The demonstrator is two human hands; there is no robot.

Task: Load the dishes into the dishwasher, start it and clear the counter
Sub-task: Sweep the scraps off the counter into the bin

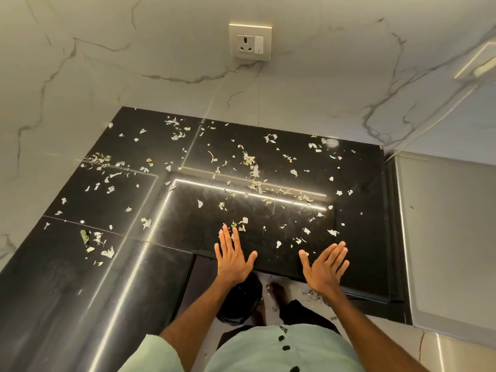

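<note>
A black stone counter (pixel 290 167) fills the middle of the view, strewn with several pale green and white leaf scraps (pixel 249 159). My left hand (pixel 232 257) lies flat with fingers straight near the counter's front edge, fingertips touching a few scraps. My right hand (pixel 326 267) is held with fingers straight and together over the front edge, to the right. Neither hand holds anything. No dishes or dishwasher are in view.
A marble wall with a power socket (pixel 250 41) rises behind the counter. A steel-grey appliance top (pixel 445 232) stands at the right. A dark round bin (pixel 240 299) sits on the floor below the counter edge, with scraps on the floor beside it.
</note>
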